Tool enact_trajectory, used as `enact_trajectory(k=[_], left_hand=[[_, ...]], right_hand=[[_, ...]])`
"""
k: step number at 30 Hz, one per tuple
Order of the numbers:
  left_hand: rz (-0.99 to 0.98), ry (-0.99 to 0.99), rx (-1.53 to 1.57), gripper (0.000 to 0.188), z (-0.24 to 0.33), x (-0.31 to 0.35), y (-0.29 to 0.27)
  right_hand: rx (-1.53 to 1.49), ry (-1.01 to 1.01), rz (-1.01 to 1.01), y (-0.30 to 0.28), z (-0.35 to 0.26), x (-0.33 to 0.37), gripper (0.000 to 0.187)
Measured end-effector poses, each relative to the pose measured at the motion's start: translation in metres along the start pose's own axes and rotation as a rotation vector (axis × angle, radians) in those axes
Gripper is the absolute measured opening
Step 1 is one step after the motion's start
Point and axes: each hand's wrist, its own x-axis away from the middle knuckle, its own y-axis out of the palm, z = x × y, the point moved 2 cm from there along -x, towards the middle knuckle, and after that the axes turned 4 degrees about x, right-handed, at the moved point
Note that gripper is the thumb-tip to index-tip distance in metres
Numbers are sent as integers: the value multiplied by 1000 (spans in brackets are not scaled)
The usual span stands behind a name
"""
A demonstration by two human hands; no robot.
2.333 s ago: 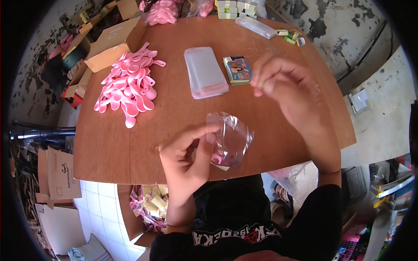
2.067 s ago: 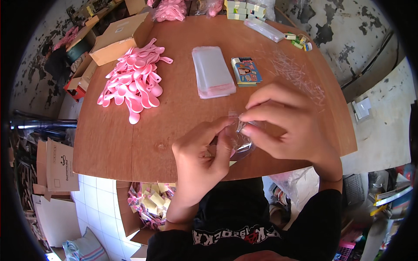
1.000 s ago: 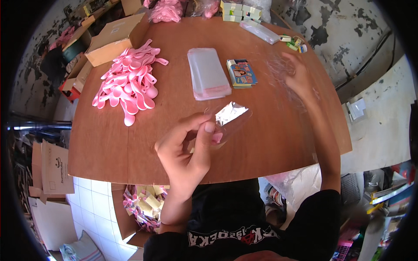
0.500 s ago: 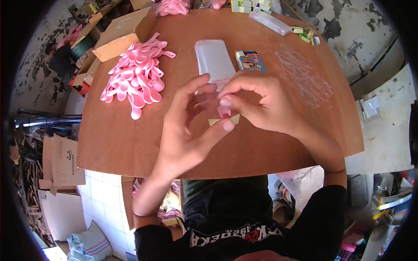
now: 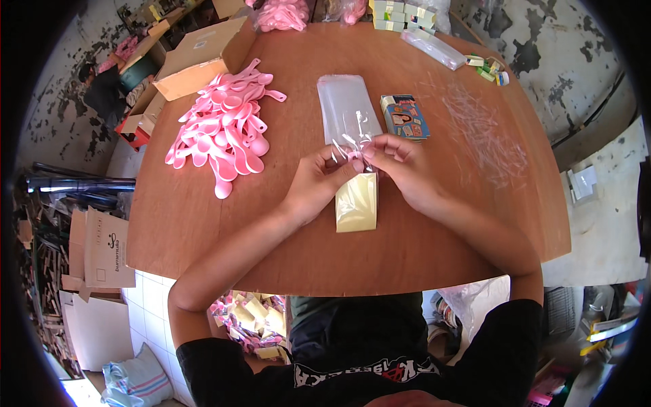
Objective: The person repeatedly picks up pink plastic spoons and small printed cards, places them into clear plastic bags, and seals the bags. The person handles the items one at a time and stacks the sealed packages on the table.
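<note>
Both hands meet over the middle of the table at the top of a clear plastic packet [image 5: 357, 203] with a pale yellow card in it. My left hand [image 5: 323, 178] pinches the packet's top from the left. From the other side, my right hand [image 5: 400, 163] grips it with thumb and forefinger. A bit of pink shows between the fingertips; what it belongs to is mostly hidden. Just beyond lies a stack of clear plastic bags [image 5: 347, 102]. Right of that stack is a pile of blue printed cards [image 5: 405, 117].
A heap of pink plastic spoons [image 5: 220, 129] lies on the left, before a cardboard box [image 5: 203, 54]. Clear plastic strips [image 5: 485, 136] are scattered at right. Small boxes [image 5: 403, 15] and bagged pink items [image 5: 283, 15] line the far edge. A container of yellow-carded packets [image 5: 252, 319] stands below the table.
My hands have come together and lowered around the packet's top. The yellow card, mostly hidden before, now shows its broad face toward me. The view has shifted slightly.
</note>
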Motion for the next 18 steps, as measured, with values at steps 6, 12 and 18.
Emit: enact_trajectory(k=[6,12,18], left_hand=[[102,-112,160,29,-5,-1,-10],[166,-128,129,25,-6,-3,-14],[176,-98,137,24,-9,-3,-17]], right_hand=[[-198,117,59,-7,23,-4,17],[-190,159,13,-11,20,-6,18],[-160,102,52,-11,19,-4,16]])
